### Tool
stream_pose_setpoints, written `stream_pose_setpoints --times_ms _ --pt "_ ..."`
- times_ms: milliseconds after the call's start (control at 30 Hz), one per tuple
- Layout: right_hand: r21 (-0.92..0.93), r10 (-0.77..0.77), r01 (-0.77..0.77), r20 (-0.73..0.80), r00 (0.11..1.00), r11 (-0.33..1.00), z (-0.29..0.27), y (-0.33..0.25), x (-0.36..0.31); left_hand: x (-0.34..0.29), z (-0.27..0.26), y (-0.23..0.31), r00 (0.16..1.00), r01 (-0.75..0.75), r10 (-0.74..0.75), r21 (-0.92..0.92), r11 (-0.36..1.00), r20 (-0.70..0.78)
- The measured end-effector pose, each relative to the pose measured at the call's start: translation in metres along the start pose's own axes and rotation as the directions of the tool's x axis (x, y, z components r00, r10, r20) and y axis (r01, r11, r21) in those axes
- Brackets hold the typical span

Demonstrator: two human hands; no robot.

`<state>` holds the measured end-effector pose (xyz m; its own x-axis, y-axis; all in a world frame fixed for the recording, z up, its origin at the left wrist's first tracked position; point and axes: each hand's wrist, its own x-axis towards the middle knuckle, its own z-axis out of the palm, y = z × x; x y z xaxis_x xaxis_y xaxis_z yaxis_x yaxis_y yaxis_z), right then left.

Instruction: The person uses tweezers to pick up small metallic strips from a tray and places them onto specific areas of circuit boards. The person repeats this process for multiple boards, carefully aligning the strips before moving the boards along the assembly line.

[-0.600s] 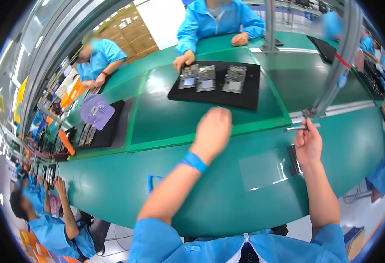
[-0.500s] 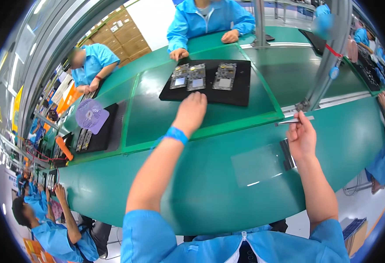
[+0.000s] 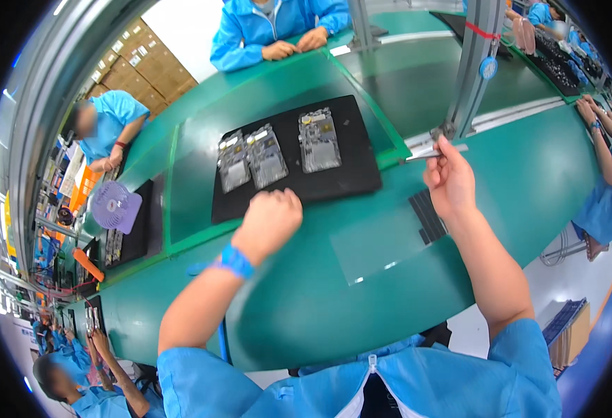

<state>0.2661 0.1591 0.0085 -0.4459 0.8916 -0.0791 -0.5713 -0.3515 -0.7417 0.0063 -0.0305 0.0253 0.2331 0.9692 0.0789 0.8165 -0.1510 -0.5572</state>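
Note:
My left hand (image 3: pixel 272 217) has its fingers curled on the near edge of a black mat (image 3: pixel 348 164). Three circuit boards lie on that mat: a left board (image 3: pixel 233 164) and a middle board (image 3: pixel 266 157) close together, and a right board (image 3: pixel 319 143) set apart. My right hand (image 3: pixel 452 182) is raised above the table at the right, pinching thin metal tweezers (image 3: pixel 417 157) that point left. Below it lies a clear sheet (image 3: pixel 365 244), with dark strips (image 3: pixel 428 217) at its right end.
Across the green table (image 3: pixel 285 306) sits a person (image 3: pixel 278 31) with hands together. Another person (image 3: pixel 107 129) works at the far left. A purple fan (image 3: pixel 116 207) and an orange-handled tool (image 3: pixel 88 265) stand left. A metal post (image 3: pixel 475 70) rises behind my right hand.
The black mat with its boards has come nearer to me, across the green border line, with my left hand at its edge. The person opposite has drawn their hands back. The view has shifted.

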Motion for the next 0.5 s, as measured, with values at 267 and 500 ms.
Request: stream_pose_setpoints --times_ms 267,500 --pt "-0.350 0.302 -0.243 0.125 0.945 0.905 0.029 0.037 -0.043 -0.077 -0.104 0.153 0.998 0.048 -0.055 -0.263 0.963 -0.019" --pt "-0.467 0.184 -0.112 0.110 0.977 0.877 0.026 0.051 -0.066 -0.042 -0.091 0.143 0.961 0.166 -0.260 -0.566 0.808 -0.089"
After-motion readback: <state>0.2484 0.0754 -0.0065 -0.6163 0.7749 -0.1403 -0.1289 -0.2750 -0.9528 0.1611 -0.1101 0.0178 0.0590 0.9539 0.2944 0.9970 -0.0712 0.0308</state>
